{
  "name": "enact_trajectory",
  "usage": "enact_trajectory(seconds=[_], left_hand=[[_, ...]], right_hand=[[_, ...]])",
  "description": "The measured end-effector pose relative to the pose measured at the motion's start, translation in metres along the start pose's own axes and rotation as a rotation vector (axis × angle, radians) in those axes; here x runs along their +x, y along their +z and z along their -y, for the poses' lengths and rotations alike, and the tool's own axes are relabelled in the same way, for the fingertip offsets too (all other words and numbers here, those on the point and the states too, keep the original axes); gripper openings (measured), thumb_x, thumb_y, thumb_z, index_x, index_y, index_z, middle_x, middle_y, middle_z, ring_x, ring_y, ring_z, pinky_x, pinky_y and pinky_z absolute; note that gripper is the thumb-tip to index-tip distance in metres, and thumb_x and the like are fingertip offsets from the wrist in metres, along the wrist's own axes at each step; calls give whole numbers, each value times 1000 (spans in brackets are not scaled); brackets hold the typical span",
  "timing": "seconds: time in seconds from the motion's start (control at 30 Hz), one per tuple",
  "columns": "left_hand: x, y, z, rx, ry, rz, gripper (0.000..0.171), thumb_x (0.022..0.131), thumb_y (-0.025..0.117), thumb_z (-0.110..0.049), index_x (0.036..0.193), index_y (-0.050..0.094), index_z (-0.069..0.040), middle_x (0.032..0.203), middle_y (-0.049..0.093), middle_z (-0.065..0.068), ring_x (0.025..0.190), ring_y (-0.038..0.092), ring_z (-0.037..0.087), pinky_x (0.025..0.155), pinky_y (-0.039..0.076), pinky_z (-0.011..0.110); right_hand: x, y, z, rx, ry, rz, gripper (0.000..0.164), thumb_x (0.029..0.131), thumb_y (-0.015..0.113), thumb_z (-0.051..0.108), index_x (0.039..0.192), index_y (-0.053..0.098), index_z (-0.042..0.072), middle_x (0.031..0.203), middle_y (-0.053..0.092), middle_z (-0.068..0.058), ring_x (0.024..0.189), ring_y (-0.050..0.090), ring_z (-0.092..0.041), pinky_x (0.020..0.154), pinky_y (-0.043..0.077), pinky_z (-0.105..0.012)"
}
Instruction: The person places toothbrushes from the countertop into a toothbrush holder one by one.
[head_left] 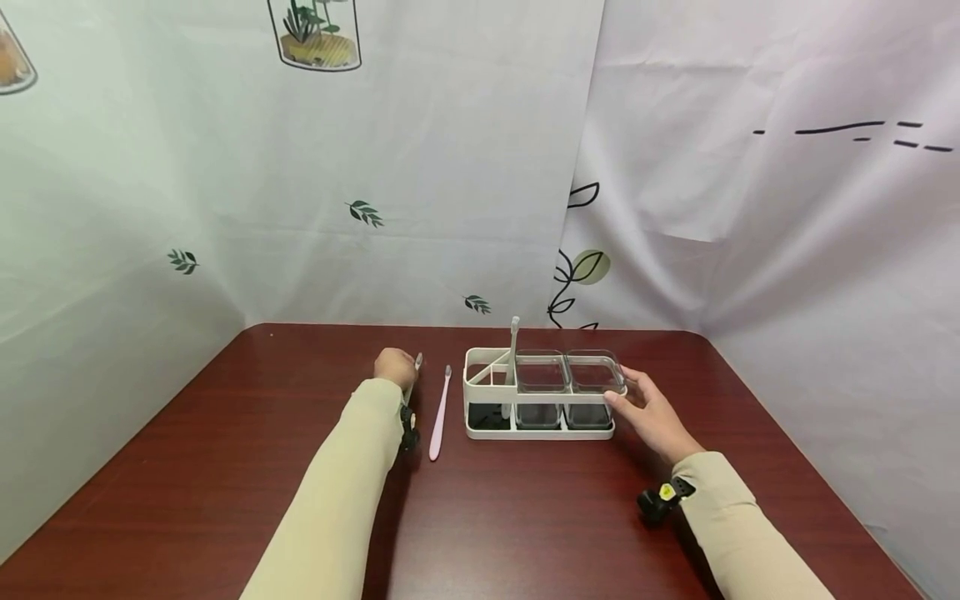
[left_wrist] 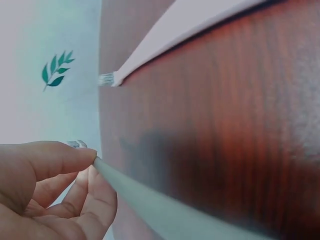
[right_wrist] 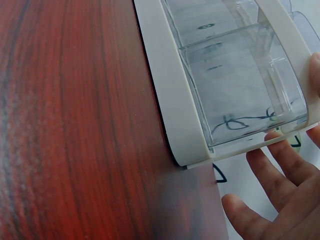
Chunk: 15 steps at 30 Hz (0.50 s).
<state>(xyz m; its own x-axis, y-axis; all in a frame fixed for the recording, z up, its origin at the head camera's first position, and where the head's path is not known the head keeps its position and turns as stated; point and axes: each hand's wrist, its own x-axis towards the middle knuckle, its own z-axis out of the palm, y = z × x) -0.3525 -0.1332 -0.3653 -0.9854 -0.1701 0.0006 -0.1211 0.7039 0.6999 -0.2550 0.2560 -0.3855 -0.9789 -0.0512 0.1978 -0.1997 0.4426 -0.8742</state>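
Note:
My left hand (head_left: 395,367) pinches a pale toothbrush (left_wrist: 145,202) between thumb and fingers, close to its bristle head. To its right on the table lies a pink toothbrush (head_left: 441,417), bristles toward the back. A white toothbrush holder (head_left: 540,434) with two clear cups (head_left: 542,372) stands farther right, and another toothbrush (head_left: 513,342) stands upright in its left part. At the holder's right end, my right hand (head_left: 656,417) grips the frame, thumb on the front rail and fingers at the side. In the right wrist view, the thumb (right_wrist: 315,75) is partly cut off.
The dark red wooden table (head_left: 525,517) reaches back to a white patterned curtain (head_left: 450,167). Black wrist cameras hang beneath both wrists, the right one (head_left: 656,504) close to the tabletop.

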Motion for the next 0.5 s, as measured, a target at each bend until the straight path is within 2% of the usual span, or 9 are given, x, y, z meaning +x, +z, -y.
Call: enact_trajectory(seconds=[0.17,0.27,0.5], left_hand=[[-3,-7,-7,-122,-55,35,23,86,59,3,107,68,7,108,64,22,95,59,33,79,54,45],[-3,-9,-11,-134,-51,29,27,84,61,4,111,66,5,113,63,22,100,58,33,80,54,44],[-2,-12,-21,-204,-33,18,24,82,62,7,105,66,4,106,63,22,89,56,28,69,51,35]], right_hand=[[0,0,1,1,3,6,64,96,61,28,147,30,5,145,40,-25,126,48,-38,93,47,-30],[0,0,1,3,5,4,64,96,61,28,147,31,5,145,40,-26,126,48,-38,93,47,-30],[-1,0,0,17,-4,2,62,96,61,25,146,31,3,145,40,-26,126,48,-39,90,47,-23]])
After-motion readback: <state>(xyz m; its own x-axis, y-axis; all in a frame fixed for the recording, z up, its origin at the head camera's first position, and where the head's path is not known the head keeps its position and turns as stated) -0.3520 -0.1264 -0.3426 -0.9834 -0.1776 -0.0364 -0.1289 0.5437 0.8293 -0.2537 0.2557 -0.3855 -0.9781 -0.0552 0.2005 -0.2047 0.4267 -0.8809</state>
